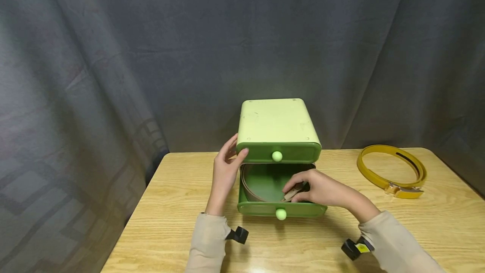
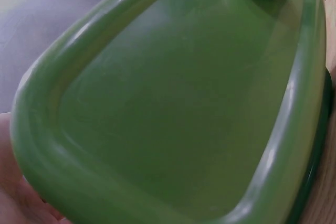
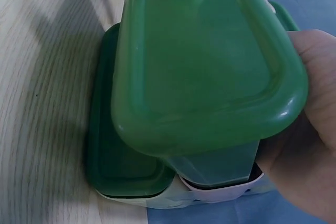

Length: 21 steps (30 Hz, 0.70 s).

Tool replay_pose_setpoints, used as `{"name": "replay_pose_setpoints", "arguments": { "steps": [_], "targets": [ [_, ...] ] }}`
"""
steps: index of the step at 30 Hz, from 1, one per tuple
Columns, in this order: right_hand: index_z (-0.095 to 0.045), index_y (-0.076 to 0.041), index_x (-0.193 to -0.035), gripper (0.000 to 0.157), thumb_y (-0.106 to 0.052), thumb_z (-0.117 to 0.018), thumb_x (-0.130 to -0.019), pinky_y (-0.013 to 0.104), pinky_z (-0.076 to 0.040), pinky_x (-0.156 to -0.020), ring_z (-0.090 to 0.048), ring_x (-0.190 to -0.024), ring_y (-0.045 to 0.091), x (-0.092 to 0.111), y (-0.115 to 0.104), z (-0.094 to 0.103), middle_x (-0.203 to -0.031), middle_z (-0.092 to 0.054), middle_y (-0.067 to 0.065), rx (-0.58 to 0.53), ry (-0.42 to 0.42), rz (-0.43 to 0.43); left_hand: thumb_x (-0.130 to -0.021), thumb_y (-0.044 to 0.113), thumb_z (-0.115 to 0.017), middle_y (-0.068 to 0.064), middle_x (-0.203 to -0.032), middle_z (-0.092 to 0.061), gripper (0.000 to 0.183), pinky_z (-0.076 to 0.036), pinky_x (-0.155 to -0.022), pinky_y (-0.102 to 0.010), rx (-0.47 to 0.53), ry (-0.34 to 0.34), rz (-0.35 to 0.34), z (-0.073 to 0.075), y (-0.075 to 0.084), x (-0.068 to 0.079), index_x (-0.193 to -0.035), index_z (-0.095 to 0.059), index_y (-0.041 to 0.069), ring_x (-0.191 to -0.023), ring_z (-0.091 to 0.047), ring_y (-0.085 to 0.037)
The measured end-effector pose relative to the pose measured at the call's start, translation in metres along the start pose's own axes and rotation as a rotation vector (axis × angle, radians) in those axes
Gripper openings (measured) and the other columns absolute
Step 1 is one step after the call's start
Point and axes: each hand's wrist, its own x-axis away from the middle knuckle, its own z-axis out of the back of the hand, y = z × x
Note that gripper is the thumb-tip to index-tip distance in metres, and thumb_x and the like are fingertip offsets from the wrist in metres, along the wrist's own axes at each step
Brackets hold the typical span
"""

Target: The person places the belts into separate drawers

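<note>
A small chest of drawers (image 1: 278,121) with a pale yellow-green top has its top drawer closed and a green drawer (image 1: 261,210) below pulled out. My left hand (image 1: 225,169) grips the chest's front left corner, thumb on the front face and fingers along the side. Inside the open drawer lies a coiled brown-grey belt (image 1: 248,191). My right hand (image 1: 316,186) reaches over the drawer's right side and pinches the belt's end between thumb and fingers. In the right wrist view, the open drawer's front (image 3: 205,61) hides the belt and the fingertips.
A coiled yellow belt (image 1: 369,176) with a gold-coloured buckle lies on the wooden table (image 1: 182,188) to the right. Another dark green drawer front (image 3: 123,156) sits below the open drawer. A grey curtain (image 1: 265,45) hangs behind the table.
</note>
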Motion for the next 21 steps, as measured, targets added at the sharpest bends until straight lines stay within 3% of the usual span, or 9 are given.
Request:
{"name": "replay_pose_setpoints", "arguments": {
  "steps": [5, 10, 21],
  "targets": [
    [-0.074, -0.007, -0.109, 0.020, -0.012, -0.074, -0.089, 0.031, -0.055, -0.080, -0.067, -0.093, 0.011, 0.003, -0.003, 0.000, -0.104, -0.072, 0.002, 0.002, 0.039, -0.027, -0.093, 0.024, -0.072, -0.006, -0.135, -0.061, 0.051, -0.051, -0.090, -0.041, 0.009, -0.003, 0.013, 0.000, -0.001, -0.001, -0.142, -0.057, 0.020, -0.111, -0.061, -0.025],
    [-0.074, -0.007, -0.110, 0.022, -0.016, -0.073, -0.090, 0.035, -0.054, -0.083, -0.066, -0.097, 0.014, 0.006, -0.004, -0.004, -0.106, -0.072, 0.003, 0.046, 0.103, 0.033, -0.093, 0.023, -0.073, -0.007, -0.135, -0.060, 0.051, -0.050, -0.092, -0.046, 0.021, -0.005, 0.019, 0.000, 0.000, -0.001, -0.142, -0.057, 0.020, -0.112, -0.060, -0.027],
    [-0.074, -0.016, -0.110, 0.025, -0.008, -0.075, -0.087, 0.035, -0.054, -0.083, -0.066, -0.096, 0.015, 0.017, -0.010, -0.016, -0.107, -0.070, -0.009, 0.114, 0.353, 0.112, -0.093, 0.024, -0.072, -0.004, -0.135, -0.061, 0.051, -0.051, -0.091, -0.043, 0.017, -0.004, 0.018, 0.000, 0.000, -0.001, -0.142, -0.057, 0.021, -0.111, -0.061, -0.024]
  ]
}}
